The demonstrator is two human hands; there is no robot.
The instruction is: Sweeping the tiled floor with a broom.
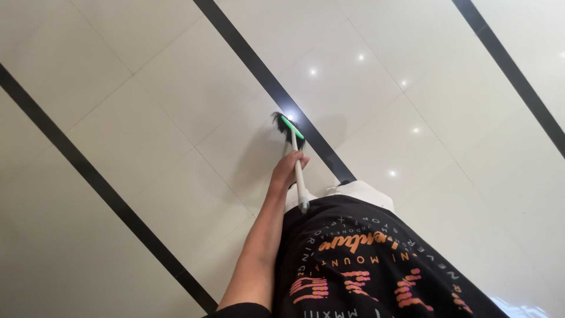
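My left hand [288, 168] is closed around the thin white handle [301, 187] of a broom, and my left arm stretches down along my side. The broom's green head [292, 126] with dark bristles [278, 122] rests on the glossy cream floor tiles [176, 100], right beside a black inlay stripe [276, 88]. The handle's top end sits against my black shirt with orange print [365, 259]. My right hand is out of sight.
Large cream tiles run in every direction, crossed by diagonal black stripes at the left [100, 185] and far right [518, 76]. Ceiling lights show as small bright spots [360, 57] on the tiles. A pale trouser leg [365, 191] shows under the shirt.
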